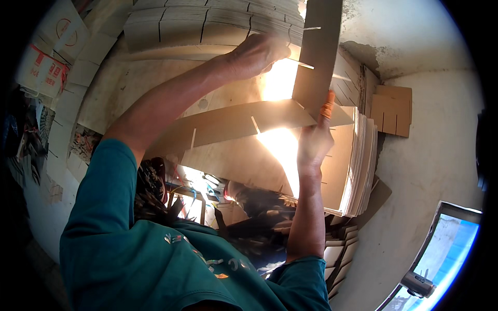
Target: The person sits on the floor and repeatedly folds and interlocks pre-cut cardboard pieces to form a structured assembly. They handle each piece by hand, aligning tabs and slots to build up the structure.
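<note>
My right hand (315, 145) is closed at the joint where two slotted cardboard strips meet, with an orange covering on one finger. One strip, the upright cardboard strip (317, 57), stretches toward the far edge of the view. The other, a long cardboard strip (228, 120), runs left from the joint below my left forearm. My left hand (259, 54) is raised just left of the upright strip, near one of its slots. Its fingers are curled and slightly blurred; what they hold, if anything, is hidden.
Stacked slotted cardboard sheets (218, 26) lie at the far side, and another cardboard stack (358, 166) stands at the right. Beneath the strips is a wooden board (150, 83) with bright glare. A pale wall (425, 155) rises at right, with a framed window (441, 259).
</note>
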Tool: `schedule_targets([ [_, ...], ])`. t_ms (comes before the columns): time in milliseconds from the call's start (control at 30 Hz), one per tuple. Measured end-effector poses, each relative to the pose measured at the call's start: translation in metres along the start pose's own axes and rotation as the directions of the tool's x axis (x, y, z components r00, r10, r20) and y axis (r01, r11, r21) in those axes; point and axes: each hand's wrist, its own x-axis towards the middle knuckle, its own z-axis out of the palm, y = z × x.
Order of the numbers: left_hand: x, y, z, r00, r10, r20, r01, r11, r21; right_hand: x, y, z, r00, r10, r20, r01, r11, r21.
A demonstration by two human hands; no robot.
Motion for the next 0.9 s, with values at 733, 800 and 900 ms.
schedule_targets([
  [733, 0.019, -0.082, 0.020, 0.953, -0.235, 0.191, 0.126, 0.881, 0.456, -0.012, 0.009, 0.016, 0.970, -0.242, -0.010, 0.242, 0.969, -0.042],
  [800, 0.014, -0.092, 0.039, 0.969, -0.198, 0.150, 0.079, 0.819, 0.569, -0.012, 0.007, 0.015, 0.973, -0.230, -0.006, 0.230, 0.973, -0.025],
  [900, 0.013, -0.100, 0.051, 0.972, -0.163, 0.169, 0.037, 0.817, 0.576, -0.011, 0.010, 0.015, 0.973, -0.231, -0.005, 0.230, 0.973, -0.026],
])
